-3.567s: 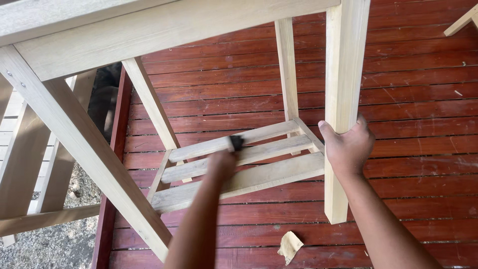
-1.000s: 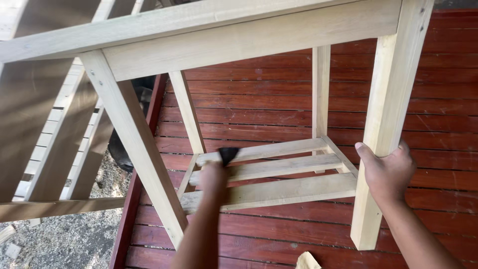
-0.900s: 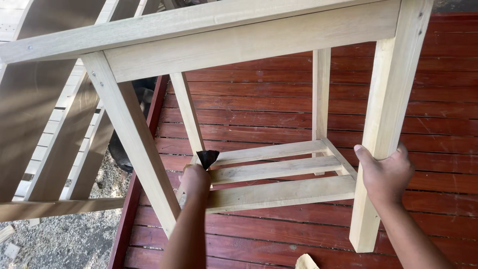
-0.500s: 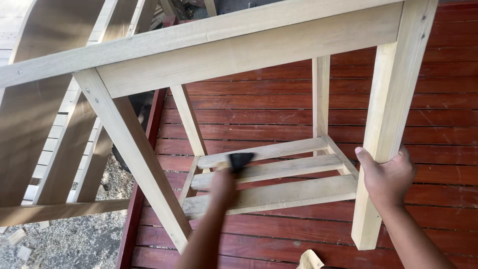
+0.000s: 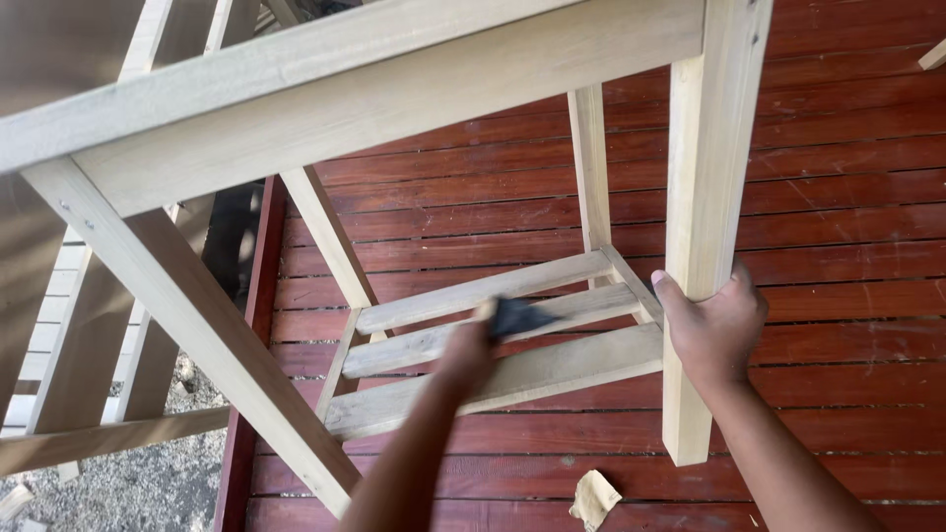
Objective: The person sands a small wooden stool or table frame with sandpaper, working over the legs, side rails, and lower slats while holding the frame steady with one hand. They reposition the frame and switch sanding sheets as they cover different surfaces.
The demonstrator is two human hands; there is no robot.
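The left hand (image 5: 468, 350) is smeared by motion, so its fingers cannot be made out; whether they are clamped or loose I cannot tell. A dark pad (image 5: 517, 317) shows at its fingertips, also blurred, lying on the middle slat (image 5: 414, 345) of the table's low shelf, right of the shelf's centre. What the pad is made of is too blurred to tell. The table (image 5: 394, 99) is cut off at the top edge, and only its apron and legs show.

The right hand (image 5: 714, 330) is wrapped tight around the near right leg (image 5: 705, 197), fingers closed on the wood, thumb on its left face.

The leg stands upright on the red deck (image 5: 838, 148). The three slats run left to right, rising slightly toward the far right. A crumpled tan scrap (image 5: 594, 498) lies on the deck near the leg's foot.
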